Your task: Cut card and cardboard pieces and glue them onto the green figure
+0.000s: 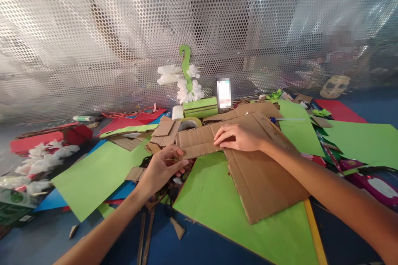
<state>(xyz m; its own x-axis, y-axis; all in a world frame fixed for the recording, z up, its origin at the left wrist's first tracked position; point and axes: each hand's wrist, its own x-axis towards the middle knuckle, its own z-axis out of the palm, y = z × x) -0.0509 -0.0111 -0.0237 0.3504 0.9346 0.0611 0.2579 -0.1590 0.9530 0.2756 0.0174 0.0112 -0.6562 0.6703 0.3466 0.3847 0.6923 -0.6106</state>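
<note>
A brown corrugated cardboard piece [264,182] lies tilted over a green sheet [205,190]; a narrow creased strip of it reaches to the left. My left hand [163,167] has its fingers curled at the left end of this strip, with the thumb below the edge. Over the strip's middle, my right hand [238,137] is bent, thumb and fingers pinching near the lower edge. Part of the grip is hidden behind the fingers. Just behind the strip sits a roll of tape [190,123].
A green box with a curved green neck [185,66] and white tufts stands behind. Past it rises a perforated metal panel [199,16]. Cardboard scraps [163,127], a red box [37,143], loose green paper [93,174], scissors [149,215] and a lit phone screen [224,93] lie about.
</note>
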